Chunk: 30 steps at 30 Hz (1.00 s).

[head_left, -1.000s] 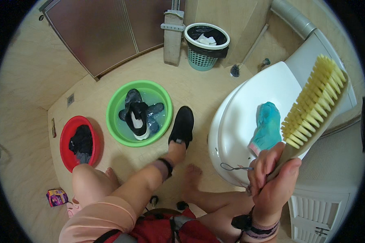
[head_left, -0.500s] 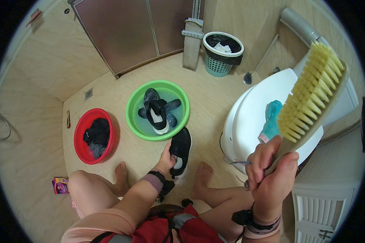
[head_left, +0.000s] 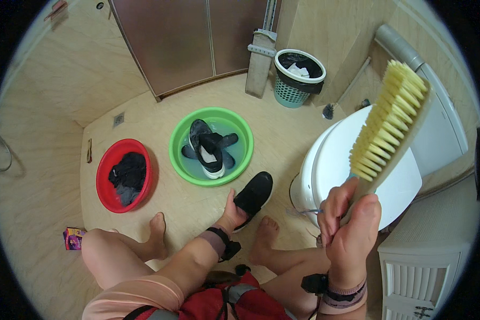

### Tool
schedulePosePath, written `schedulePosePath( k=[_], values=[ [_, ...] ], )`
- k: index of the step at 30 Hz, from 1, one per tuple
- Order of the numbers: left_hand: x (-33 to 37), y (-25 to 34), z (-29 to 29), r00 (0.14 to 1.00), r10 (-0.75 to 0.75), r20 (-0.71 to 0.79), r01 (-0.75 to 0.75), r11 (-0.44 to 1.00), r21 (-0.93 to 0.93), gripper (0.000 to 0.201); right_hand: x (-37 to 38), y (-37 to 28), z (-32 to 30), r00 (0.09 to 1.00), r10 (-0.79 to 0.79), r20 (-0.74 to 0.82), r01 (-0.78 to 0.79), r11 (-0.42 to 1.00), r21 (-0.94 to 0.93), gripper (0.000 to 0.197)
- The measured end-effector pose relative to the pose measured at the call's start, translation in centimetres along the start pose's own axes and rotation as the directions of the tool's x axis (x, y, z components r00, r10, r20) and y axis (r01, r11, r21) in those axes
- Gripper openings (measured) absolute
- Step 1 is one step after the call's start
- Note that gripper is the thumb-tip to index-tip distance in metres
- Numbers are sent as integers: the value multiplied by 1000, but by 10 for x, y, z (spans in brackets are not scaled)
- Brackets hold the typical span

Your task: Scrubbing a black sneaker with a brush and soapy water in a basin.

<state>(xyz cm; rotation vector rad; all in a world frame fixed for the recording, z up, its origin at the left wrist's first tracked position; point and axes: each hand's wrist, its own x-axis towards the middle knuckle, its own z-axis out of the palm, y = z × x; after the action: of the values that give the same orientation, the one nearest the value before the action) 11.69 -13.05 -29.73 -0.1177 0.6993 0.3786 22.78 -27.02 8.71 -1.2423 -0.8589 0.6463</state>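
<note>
My left hand (head_left: 233, 212) is closed on a black shoe (head_left: 255, 193) with a white sole edge, holding it above the floor between my feet. Its toe points away from me and to the right. In my right hand (head_left: 352, 221) is a scrub brush (head_left: 392, 125), gripped by its pale handle and raised high, its yellow bristles facing left. Just beyond the shoe stands a green basin (head_left: 177, 169) of cloudy water. Another black shoe with a white sole (head_left: 213, 169) rests in it, along with dark pieces partly under water.
A red basin (head_left: 102, 188) with dark cloth sits at the left. On the right is a white toilet (head_left: 325, 165) with its lid down, beside a white louvred cabinet (head_left: 418, 282). A lined waste bin (head_left: 290, 95) and a toilet brush (head_left: 328, 111) stand farther back. A small purple packet (head_left: 73, 238) lies far left.
The black shoe in my left hand has turned, its toe swinging right and its upper now facing up. The brush has shifted slightly left and now covers the turquoise item on the toilet lid.
</note>
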Motion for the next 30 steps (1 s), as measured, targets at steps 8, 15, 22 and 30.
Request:
schedulePosePath(
  k=[8, 15, 22, 30],
  values=[
    [-60, 2, 20, 979, -85, 183, 69, 993, 92, 102, -5, -10, 16, 998, -37, 45, 36, 999, 27, 52],
    [-136, 44, 107, 796, 130, 591, -173, 985, 16, 106, 1, -8, 37, 993, -89, 80, 85, 995, 52, 48],
    [-233, 104, 195, 622, 113, 775, -274, 958, 80, 79, 31, 16, 65, 963, -262, 68, 260, 965, 26, 41],
    [-317, 137, 225, 611, 12, 791, -333, 911, 244, 73, 48, 32, 110, 870, -491, 39, 454, 768, -452, 42]
  ],
)
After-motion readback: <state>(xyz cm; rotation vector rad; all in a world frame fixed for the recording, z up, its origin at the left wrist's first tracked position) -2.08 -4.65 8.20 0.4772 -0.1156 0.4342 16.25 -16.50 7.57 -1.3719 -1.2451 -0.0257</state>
